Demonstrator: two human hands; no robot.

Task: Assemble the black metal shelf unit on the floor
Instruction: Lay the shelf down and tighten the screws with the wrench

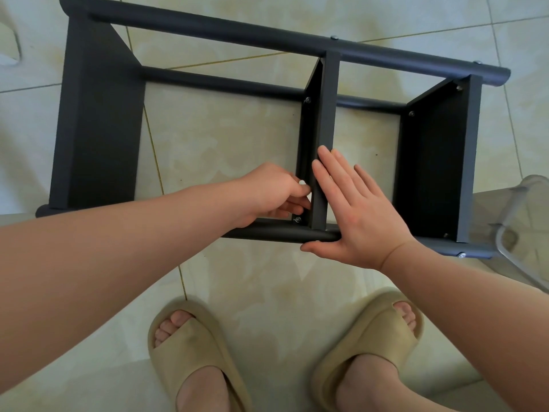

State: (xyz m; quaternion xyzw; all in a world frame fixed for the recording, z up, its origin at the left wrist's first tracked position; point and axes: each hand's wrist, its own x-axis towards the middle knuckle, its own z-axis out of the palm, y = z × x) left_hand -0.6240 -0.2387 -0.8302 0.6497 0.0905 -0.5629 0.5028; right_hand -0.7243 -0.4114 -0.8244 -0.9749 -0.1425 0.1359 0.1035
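**Q:** Where is the shelf unit?
**A:** The black shelf unit lies on its side on the tiled floor, directly ahead of both hands. The near tube runs beneath the hands. The far tube lies well beyond them.

**Q:** What is the status, left to right?
**A:** The left panel stands well left of the left hand, untouched. The left hand reaches into the bay just left of the middle panel. Its fingers are curled and pinch a small white piece; what the piece is cannot be told. A screw sits just below this hand, where the middle panel meets the near tube.

**Q:** And the right hand?
**A:** The right hand is flat with fingers straight, pressed against the middle panel's right side. Its thumb lies along the near tube. It grasps nothing. The right panel stands to its right, apart from it. A clear plastic object lies farther right.

**Q:** What is below the hands?
**A:** Two beige sandals, one under each forearm.
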